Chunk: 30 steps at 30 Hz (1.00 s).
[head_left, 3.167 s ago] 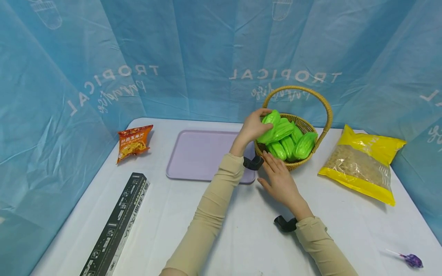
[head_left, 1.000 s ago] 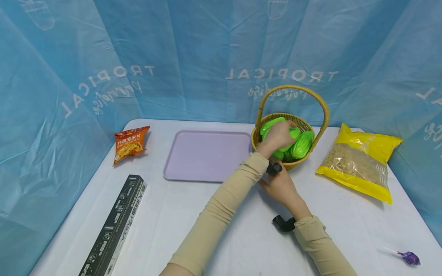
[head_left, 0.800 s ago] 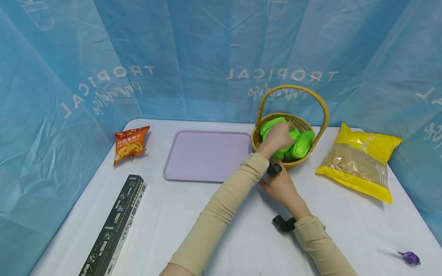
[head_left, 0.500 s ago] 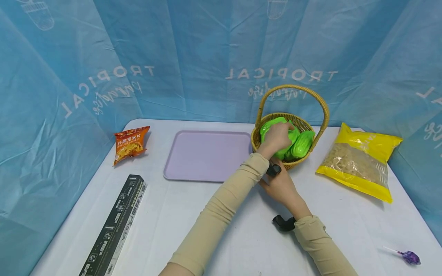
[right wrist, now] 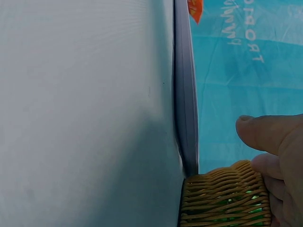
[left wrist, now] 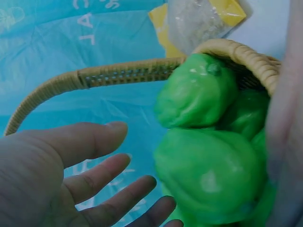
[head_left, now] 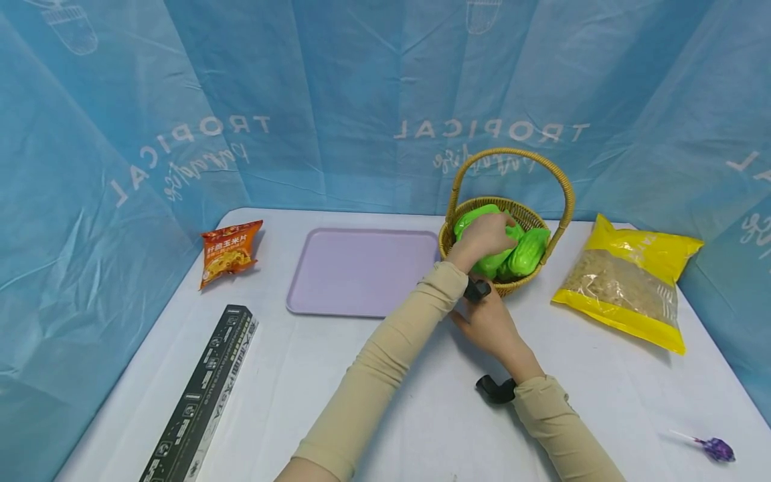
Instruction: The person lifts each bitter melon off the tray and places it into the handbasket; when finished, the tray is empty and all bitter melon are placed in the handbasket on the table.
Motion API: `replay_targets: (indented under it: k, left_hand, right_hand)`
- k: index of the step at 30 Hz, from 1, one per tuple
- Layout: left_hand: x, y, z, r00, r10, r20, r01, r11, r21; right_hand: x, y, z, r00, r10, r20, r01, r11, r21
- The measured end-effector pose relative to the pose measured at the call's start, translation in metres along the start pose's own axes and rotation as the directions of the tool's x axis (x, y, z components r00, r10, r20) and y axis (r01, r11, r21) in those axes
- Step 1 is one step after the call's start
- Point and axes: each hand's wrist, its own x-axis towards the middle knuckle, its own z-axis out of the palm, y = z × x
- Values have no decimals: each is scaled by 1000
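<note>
Several shiny, ridged green vegetables [head_left: 526, 254] lie in a wicker basket [head_left: 512, 288] with a tall arched handle. My left hand [head_left: 484, 235] reaches over the front rim and covers part of the pile in the head view. The left wrist view shows that hand's fingers [left wrist: 130, 191] spread and loosely extended beside a large green vegetable [left wrist: 208, 170], with nothing between them and the thumb. Below it, my right hand [head_left: 490, 325] rests against the basket's near side, partly hidden by the left wrist. Its fingers lie along the woven wall [right wrist: 225, 196], thumb straight.
A lilac tray [head_left: 361, 271] lies directly left of the basket. Farther left are an orange snack bag [head_left: 230, 253] and a long black pasta box [head_left: 201, 395]. To the right are a yellow bag of flakes [head_left: 629, 284] and a purple lollipop [head_left: 717, 450]. Blue curtain stands behind.
At first my left hand gripped a green vegetable at the basket's left side; it has since moved right over the pile. Lately it shifts only slightly. My right hand stays at the basket.
</note>
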Motion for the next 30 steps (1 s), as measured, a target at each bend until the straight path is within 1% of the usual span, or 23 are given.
replay_targets:
  k: [5, 9, 12, 18, 25, 28, 30]
  left_hand:
    - [-6, 0, -9, 999, 31, 18, -31, 999, -14]
    - [-13, -2, -18, 998, 50, 23, -50, 999, 10]
    - [-18, -6, -25, 998, 54, 15, -54, 997, 51]
    - [-31, -20, -32, 998, 24, -56, -16, 991, 135]
    - [-49, -42, -35, 989, 14, -147, 7, 990, 140]
    - [-59, -52, -37, 984, 8, -177, 16, 991, 135]
    - [-66, -59, -38, 981, -6, -196, 33, 990, 136]
  right_hand:
    - [2, 1, 0, 998, 22, 51, -24, 999, 26]
    - [4, 1, -5, 991, 42, 127, -46, 998, 31]
    - [6, 0, -9, 983, 54, 175, -59, 998, 22]
    - [9, 1, -23, 964, 97, 246, -104, 995, 13]
    - [7, 9, -45, 943, 171, 286, -180, 984, 3]
    - [5, 13, -57, 924, 207, 321, -219, 976, 3]
    - [3, 17, -65, 909, 240, 342, -253, 967, -5]
